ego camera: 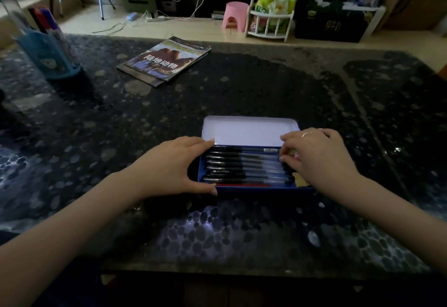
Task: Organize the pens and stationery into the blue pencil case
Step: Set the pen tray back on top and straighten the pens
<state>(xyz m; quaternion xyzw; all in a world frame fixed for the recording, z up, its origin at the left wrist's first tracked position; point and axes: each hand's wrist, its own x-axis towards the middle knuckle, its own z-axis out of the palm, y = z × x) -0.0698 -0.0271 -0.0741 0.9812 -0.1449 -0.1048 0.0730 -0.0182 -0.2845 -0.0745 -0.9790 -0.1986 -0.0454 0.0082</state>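
Note:
A blue tin pencil case lies open on the dark table, its white-lined lid folded back. Several black-capped pens lie side by side in its tray, with a red one along the near wall. My left hand grips the case's left end, thumb on the near corner and fingers at the far corner. My right hand covers the right end, fingers curled down onto the pen tips around a small pale item that I cannot make out. A tan eraser-like piece shows under that hand.
A magazine lies at the far middle-left of the table. A blue pen holder with markers stands at the far left. Beyond the table's far edge are a pink stool and a white rack.

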